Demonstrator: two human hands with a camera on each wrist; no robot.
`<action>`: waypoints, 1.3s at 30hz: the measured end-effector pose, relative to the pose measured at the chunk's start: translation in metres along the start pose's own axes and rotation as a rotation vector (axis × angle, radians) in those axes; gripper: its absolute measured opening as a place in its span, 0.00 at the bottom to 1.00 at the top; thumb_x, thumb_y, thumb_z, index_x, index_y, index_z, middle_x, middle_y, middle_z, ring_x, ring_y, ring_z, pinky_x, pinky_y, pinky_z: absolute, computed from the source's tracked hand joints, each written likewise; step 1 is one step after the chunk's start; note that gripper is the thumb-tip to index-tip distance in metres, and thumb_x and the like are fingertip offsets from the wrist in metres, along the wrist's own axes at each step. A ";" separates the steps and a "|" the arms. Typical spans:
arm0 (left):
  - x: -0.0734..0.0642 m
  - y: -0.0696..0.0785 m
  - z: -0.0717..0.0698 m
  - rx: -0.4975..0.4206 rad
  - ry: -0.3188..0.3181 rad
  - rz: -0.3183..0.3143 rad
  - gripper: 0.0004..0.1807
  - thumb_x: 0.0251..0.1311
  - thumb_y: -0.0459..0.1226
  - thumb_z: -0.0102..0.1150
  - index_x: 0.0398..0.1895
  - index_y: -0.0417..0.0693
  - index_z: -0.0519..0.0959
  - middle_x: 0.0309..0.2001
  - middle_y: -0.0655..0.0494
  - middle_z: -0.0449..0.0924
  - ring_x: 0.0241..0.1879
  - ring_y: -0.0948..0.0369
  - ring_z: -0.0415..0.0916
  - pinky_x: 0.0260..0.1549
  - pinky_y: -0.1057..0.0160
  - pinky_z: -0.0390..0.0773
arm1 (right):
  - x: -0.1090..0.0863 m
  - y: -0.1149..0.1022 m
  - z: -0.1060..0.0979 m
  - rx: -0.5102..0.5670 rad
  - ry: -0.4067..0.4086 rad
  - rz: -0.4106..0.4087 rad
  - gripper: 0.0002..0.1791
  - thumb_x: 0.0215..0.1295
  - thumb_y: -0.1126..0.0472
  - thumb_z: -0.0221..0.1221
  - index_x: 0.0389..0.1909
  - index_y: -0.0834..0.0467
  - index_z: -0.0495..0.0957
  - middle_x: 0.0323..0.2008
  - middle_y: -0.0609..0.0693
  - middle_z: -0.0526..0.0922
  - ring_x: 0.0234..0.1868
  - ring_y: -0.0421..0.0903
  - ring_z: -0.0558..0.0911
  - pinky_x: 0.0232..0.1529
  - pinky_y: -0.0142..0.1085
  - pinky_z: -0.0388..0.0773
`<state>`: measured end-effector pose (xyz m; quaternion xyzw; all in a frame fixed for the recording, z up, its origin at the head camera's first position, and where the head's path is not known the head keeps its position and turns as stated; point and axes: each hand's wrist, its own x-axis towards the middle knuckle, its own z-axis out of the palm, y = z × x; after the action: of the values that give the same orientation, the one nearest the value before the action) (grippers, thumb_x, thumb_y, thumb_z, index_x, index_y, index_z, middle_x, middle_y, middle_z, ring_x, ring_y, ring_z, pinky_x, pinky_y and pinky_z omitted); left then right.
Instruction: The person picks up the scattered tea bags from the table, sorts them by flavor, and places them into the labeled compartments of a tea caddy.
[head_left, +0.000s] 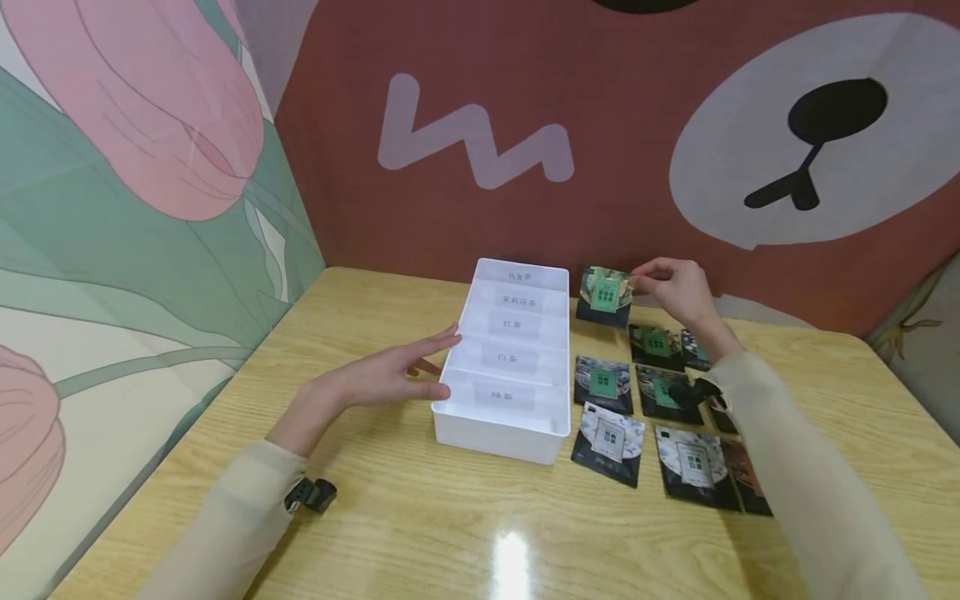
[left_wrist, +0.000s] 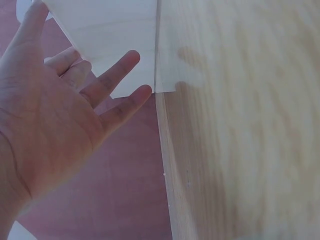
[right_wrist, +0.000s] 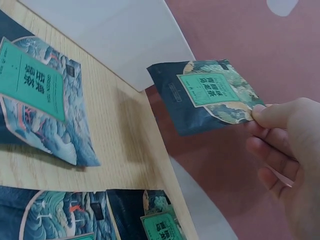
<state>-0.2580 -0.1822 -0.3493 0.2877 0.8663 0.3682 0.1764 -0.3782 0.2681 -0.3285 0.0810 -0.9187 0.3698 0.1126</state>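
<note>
Between thumb and fingers, my right hand (head_left: 678, 292) pinches the edge of a dark tea sachet (head_left: 606, 296) with a green label. In the right wrist view the sachet (right_wrist: 207, 95) hangs above the table, beside the end of the white box. That long white box (head_left: 487, 437) stands in the middle, divided crosswise into several compartments, each with a label in Chinese characters. At its left side is my left hand (head_left: 382, 371), fingers spread and fairly straight, fingertips at the rim. From the left wrist, the same hand (left_wrist: 55, 105) shows its palm with nothing in it.
Several more sachets lie in rough rows right of the box, among them a blue one with a green label (head_left: 603, 382) and a white-and-black one (head_left: 609, 442). My right sleeve (head_left: 795, 467) covers some. Behind the wooden table (head_left: 375, 492) rises a painted wall (head_left: 600, 167).
</note>
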 end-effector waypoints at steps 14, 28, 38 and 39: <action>-0.001 0.001 0.000 -0.027 -0.015 -0.006 0.49 0.60 0.59 0.63 0.80 0.71 0.46 0.79 0.79 0.36 0.67 0.61 0.69 0.67 0.51 0.68 | 0.008 -0.024 -0.002 0.113 0.274 -0.026 0.18 0.68 0.44 0.61 0.45 0.54 0.86 0.36 0.47 0.87 0.32 0.41 0.79 0.28 0.32 0.69; 0.001 -0.001 -0.002 -0.004 0.004 0.017 0.50 0.59 0.58 0.64 0.80 0.69 0.46 0.79 0.77 0.38 0.67 0.63 0.69 0.67 0.50 0.67 | 0.029 -0.055 0.021 0.173 0.265 -0.026 0.17 0.67 0.44 0.62 0.44 0.52 0.86 0.37 0.48 0.87 0.38 0.40 0.79 0.39 0.32 0.71; 0.000 -0.003 0.000 -0.004 0.003 0.019 0.50 0.59 0.58 0.64 0.79 0.70 0.46 0.79 0.76 0.37 0.68 0.61 0.69 0.67 0.48 0.67 | 0.042 -0.072 0.049 0.205 0.239 -0.003 0.16 0.67 0.47 0.63 0.46 0.55 0.86 0.42 0.52 0.87 0.40 0.40 0.79 0.37 0.30 0.71; 0.001 -0.002 0.000 -0.005 0.003 0.018 0.50 0.59 0.58 0.65 0.79 0.70 0.46 0.79 0.76 0.37 0.68 0.60 0.69 0.67 0.48 0.67 | 0.043 -0.074 0.051 0.205 0.237 -0.004 0.16 0.67 0.47 0.63 0.46 0.54 0.86 0.42 0.52 0.87 0.41 0.40 0.79 0.37 0.30 0.71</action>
<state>-0.2593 -0.1831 -0.3512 0.2944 0.8632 0.3722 0.1726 -0.4101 0.1772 -0.3041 0.0498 -0.8563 0.4683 0.2120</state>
